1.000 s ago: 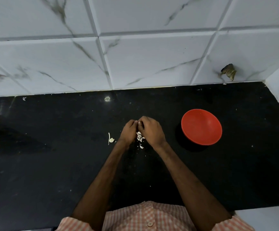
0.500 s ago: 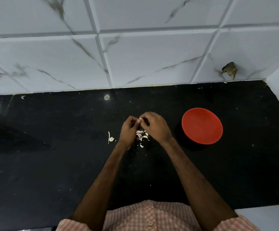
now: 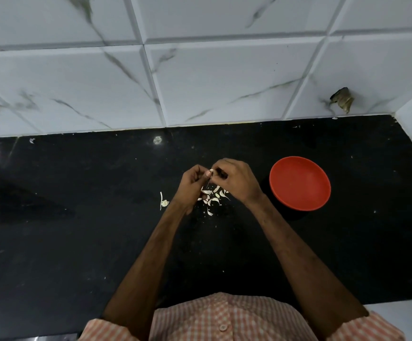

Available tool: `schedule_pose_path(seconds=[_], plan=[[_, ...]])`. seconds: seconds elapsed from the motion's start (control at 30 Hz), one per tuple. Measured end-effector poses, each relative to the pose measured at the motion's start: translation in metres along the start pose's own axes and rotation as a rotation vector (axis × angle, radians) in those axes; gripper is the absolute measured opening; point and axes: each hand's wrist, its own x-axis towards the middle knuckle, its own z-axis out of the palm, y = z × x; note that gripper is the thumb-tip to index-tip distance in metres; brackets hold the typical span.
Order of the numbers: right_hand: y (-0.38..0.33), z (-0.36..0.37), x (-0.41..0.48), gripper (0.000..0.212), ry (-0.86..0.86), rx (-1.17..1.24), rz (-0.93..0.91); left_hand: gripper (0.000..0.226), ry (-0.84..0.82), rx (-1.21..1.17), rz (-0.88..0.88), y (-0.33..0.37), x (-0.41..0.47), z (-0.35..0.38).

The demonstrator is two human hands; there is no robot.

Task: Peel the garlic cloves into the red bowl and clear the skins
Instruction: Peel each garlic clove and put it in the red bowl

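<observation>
My left hand and right hand meet above the black stone table. Each grip is clamped with curled fingers on the small pale garlic clove pinched between them, and only a sliver of it shows. Beneath my hands a scatter of thin whitish garlic skins lies on the table, partly hidden by my left wrist. A stray curled strip of skin lies just left of that wrist. The round red plastic bowl sits right of my right hand, near but apart, bare table between. Behind runs the white marble-veined tile wall, with a brown chipped patch near its right corner.
</observation>
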Motion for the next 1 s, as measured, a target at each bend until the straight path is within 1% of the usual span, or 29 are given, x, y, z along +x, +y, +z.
schedule_pose_path(seconds=[0.1,0.33,0.43,0.53,0.63,0.7,0.77,0.87,1.0], plan=[[-0.001,0.002,0.0,0.012,0.0,-0.01,0.011,0.013,-0.014,-0.021,-0.021,0.0,-0.001,-0.002],[-0.003,0.007,0.0,0.034,-0.017,-0.003,0.042,0.012,-0.036,-0.014,-0.071,0.0,0.001,-0.007],[-0.003,0.007,-0.001,0.037,-0.03,0.016,0.049,0.011,-0.05,-0.023,-0.093,0.001,0.0,-0.008],[-0.005,0.007,-0.001,0.033,-0.047,0.05,0.042,0.012,-0.081,-0.031,-0.108,0.003,-0.001,-0.01],[-0.005,0.001,0.0,0.013,-0.051,0.077,0.045,0.012,-0.117,-0.068,-0.114,0.006,-0.002,-0.011],[-0.003,-0.002,0.002,0.004,-0.052,0.123,0.055,0.015,-0.125,-0.08,-0.116,0.01,-0.003,-0.012],[-0.002,-0.006,0.003,0.004,-0.065,0.197,0.097,0.018,-0.139,-0.096,-0.119,0.013,-0.001,-0.013],[0.0,-0.011,0.003,0.009,-0.075,0.318,0.187,0.021,-0.137,-0.126,-0.129,0.012,0.0,-0.012],[-0.004,-0.015,0.003,0.013,-0.106,0.334,0.189,0.022,-0.093,-0.132,-0.131,0.007,0.003,-0.011]])
